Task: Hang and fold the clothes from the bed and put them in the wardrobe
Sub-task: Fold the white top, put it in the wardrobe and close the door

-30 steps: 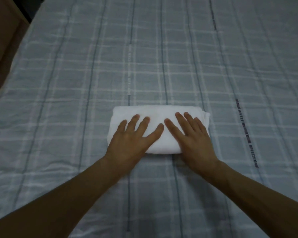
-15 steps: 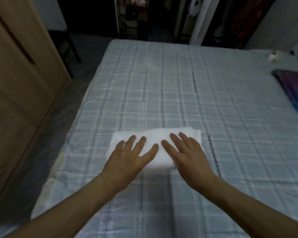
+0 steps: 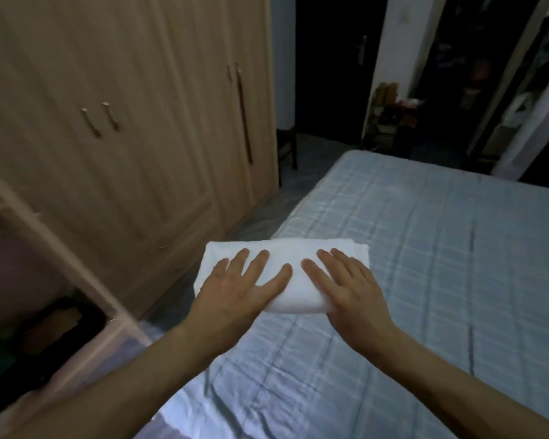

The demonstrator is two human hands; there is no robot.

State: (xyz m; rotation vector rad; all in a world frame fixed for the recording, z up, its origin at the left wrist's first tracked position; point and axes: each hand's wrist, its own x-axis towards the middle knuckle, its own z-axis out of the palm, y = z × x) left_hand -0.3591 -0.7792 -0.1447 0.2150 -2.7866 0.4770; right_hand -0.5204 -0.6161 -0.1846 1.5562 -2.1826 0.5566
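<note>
Dim room, view blurred toward the left.

- Tall light-wood wardrobe [image 3: 124,122] fills the upper left of the frame, doors closed. A dark vertical strip runs down one door seam toward the right end.
- Bed under a pale blue-grey checked cover [image 3: 441,264] takes the right and lower half of the frame. Its left edge runs diagonally from centre to bottom.
- Pale-framed open compartment [image 3: 61,248] at the lower left edge, with dark contents too blurred to identify.
- Dark doorway [image 3: 327,74] at top centre.
- Narrow strip of grey floor [image 3: 260,217] between wardrobe and bed.
- Folded white cloth bundle [image 3: 286,248] at frame centre, at the bed's left edge. Its left end reaches past the edge over the floor strip. Cannot tell whether it rests on the cover or is lifted clear.
- Left hand [image 3: 235,296] lies flat on the bundle's left half, fingers straight and spread.
- Right hand [image 3: 352,293] lies flat on the right half, fingers straight and closer together. Both thumbs are out of sight, so any grip from beneath cannot be told.
- Pair of small metal door handles [image 3: 91,122] sits side by side on the wardrobe, upper left.
</note>
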